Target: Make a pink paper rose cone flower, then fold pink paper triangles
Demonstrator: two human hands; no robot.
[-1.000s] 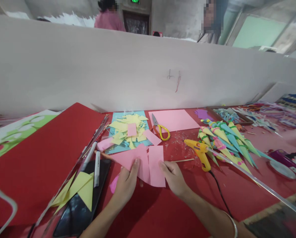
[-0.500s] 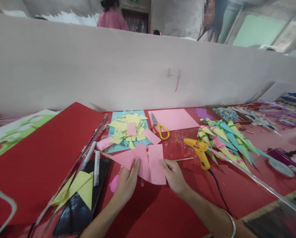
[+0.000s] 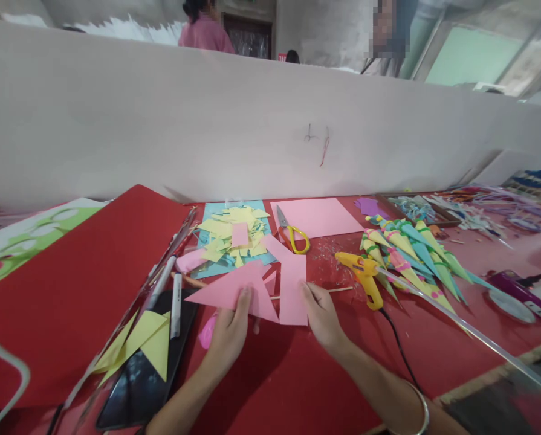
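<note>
Between thumb and fingers, my left hand (image 3: 232,326) pinches a pink paper triangle (image 3: 236,291) whose tip points left. My right hand (image 3: 322,314) grips a pink paper rectangle (image 3: 292,287) by its right edge. The two pieces are close together above the red table (image 3: 261,374), with a narrow gap between them. Behind them, yellow paper scraps (image 3: 227,232) are heaped on a blue sheet (image 3: 211,211), with a small pink piece on top. Yellow-handled scissors (image 3: 298,237) lie beside the heap, partly over a pink sheet (image 3: 329,217).
A yellow glue gun (image 3: 365,278) with a long clear glue stick lies right of my hands, near a pile of coloured paper cones (image 3: 415,248). On the left are a phone (image 3: 136,386), yellow paper pieces (image 3: 150,338), a marker (image 3: 176,305) and red board (image 3: 93,290).
The pink rectangle has moved slightly right with my right hand, away from the pink triangle. My left hand has shifted a little left with the triangle, so a gap shows between them.
</note>
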